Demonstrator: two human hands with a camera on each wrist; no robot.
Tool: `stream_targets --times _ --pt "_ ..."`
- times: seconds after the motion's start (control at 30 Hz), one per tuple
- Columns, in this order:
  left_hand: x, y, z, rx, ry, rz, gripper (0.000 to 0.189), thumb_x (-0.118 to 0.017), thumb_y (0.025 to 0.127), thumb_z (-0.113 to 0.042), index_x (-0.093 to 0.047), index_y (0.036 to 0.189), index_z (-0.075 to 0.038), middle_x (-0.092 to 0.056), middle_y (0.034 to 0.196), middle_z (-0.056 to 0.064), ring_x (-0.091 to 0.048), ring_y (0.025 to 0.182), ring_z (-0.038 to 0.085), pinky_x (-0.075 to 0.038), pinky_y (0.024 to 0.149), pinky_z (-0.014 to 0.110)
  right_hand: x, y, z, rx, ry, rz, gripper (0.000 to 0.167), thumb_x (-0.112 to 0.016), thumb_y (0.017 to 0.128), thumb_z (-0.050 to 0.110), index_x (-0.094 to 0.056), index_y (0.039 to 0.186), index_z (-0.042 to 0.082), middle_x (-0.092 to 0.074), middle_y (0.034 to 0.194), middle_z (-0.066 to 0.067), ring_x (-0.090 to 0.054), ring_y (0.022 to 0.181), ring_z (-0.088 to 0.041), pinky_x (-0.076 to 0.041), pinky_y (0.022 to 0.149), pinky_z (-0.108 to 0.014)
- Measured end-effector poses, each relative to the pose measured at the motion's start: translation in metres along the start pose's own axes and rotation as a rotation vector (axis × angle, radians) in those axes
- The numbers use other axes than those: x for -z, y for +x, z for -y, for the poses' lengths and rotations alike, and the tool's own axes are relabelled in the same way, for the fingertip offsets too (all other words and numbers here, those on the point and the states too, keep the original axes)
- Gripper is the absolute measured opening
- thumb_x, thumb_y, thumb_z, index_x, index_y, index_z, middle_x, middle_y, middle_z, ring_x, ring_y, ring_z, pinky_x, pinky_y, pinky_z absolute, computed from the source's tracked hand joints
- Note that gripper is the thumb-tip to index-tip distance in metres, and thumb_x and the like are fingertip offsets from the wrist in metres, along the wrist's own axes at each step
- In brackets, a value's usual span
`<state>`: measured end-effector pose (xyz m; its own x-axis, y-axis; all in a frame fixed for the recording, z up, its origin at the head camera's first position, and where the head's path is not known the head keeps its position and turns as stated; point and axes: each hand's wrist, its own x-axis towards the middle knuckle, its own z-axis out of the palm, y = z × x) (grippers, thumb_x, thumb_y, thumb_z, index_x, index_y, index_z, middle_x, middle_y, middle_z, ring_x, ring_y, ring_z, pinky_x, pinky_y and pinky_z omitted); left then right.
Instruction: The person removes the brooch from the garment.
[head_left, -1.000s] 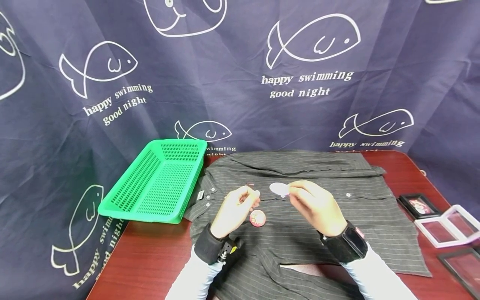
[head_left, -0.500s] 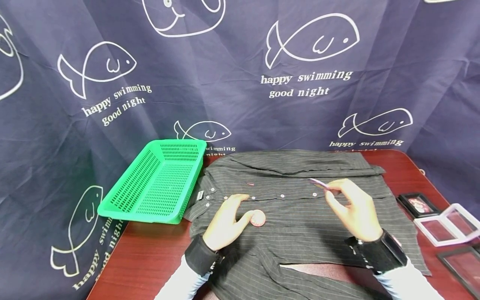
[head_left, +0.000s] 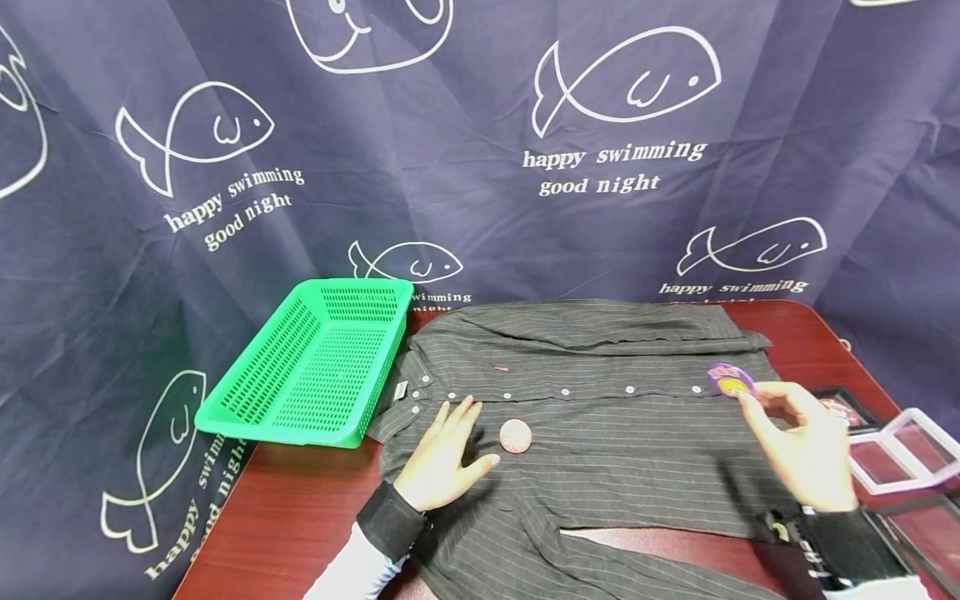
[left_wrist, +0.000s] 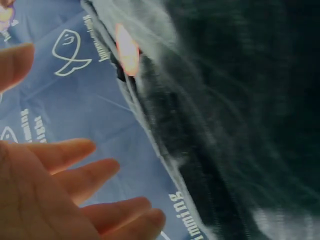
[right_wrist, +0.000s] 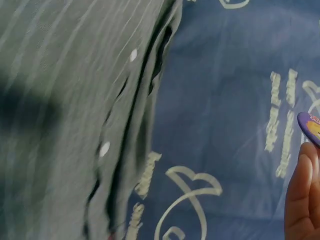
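My right hand (head_left: 802, 442) pinches a round purple badge (head_left: 726, 379) with yellow on it between thumb and fingers, above the right part of a dark striped shirt (head_left: 600, 458). In the right wrist view the badge (right_wrist: 311, 126) peeks in at the right edge, above the fingertips. My left hand (head_left: 441, 462) is held over the shirt's left side near the collar, fingers extended and thumb spread, with nothing in it. Just right of that thumb lies a round pink badge (head_left: 515, 436) on the cloth. Down the shirt's front runs a row of white buttons (head_left: 566, 392).
A green perforated basket (head_left: 322, 367) stands at the table's left side. On the right lie a white open frame (head_left: 896, 454), a dark frame (head_left: 930, 533) and a black case (head_left: 843, 408) partly behind my right hand. A small red piece (head_left: 500, 368) rests on the shirt.
My right hand has carried the purple badge rightward, turning its coloured face into view. My left hand has drawn back a little to the left and its fingers have spread open.
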<state>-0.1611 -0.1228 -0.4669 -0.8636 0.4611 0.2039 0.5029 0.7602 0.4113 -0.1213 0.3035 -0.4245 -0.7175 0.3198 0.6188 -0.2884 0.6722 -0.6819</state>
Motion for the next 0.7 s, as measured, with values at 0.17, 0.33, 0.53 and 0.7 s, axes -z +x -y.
stream_targets --times 0.17,0.33,0.53,0.7 --pt "-0.001 -0.004 0.003 0.030 0.010 0.055 0.080 -0.060 0.089 -0.053 -0.039 0.149 -0.004 -0.037 0.156 0.017 -0.028 0.143 0.051 -0.027 0.117 0.057 0.021 -0.006 -0.023 -0.177 0.006 -0.026 0.028 -0.073 0.078 -0.006 -0.067 0.084 0.020 -0.054 0.070 0.039 -0.050 0.062 0.019 -0.037 0.062 0.001" --pt "-0.002 -0.004 0.004 0.047 0.037 0.115 0.079 -0.061 0.089 -0.053 -0.041 0.148 -0.004 -0.040 0.154 0.017 -0.030 0.142 0.051 -0.027 0.117 0.055 0.039 -0.013 -0.048 -0.254 -0.076 -0.002 0.042 -0.071 0.082 0.002 -0.057 0.086 0.042 -0.050 0.068 0.044 -0.046 0.060 0.022 -0.034 0.058 0.000" --pt "-0.003 -0.004 0.003 0.096 0.043 0.213 0.080 -0.063 0.087 -0.054 -0.042 0.147 -0.007 -0.039 0.154 0.017 -0.030 0.141 0.051 -0.028 0.116 0.056 0.060 -0.018 -0.072 -0.352 -0.241 0.062 0.009 -0.068 0.085 0.015 -0.063 0.086 0.022 -0.039 0.062 0.050 -0.040 0.055 0.024 -0.032 0.053 -0.003" --pt "-0.004 -0.004 0.003 0.116 0.064 0.276 0.081 -0.063 0.086 -0.055 -0.041 0.148 -0.007 -0.037 0.155 0.018 -0.031 0.141 0.051 -0.029 0.115 0.056 0.073 -0.020 -0.089 -0.492 -0.238 0.081 0.010 -0.064 0.087 0.017 -0.062 0.081 0.025 -0.037 0.058 0.049 -0.039 0.052 0.024 -0.033 0.050 -0.004"
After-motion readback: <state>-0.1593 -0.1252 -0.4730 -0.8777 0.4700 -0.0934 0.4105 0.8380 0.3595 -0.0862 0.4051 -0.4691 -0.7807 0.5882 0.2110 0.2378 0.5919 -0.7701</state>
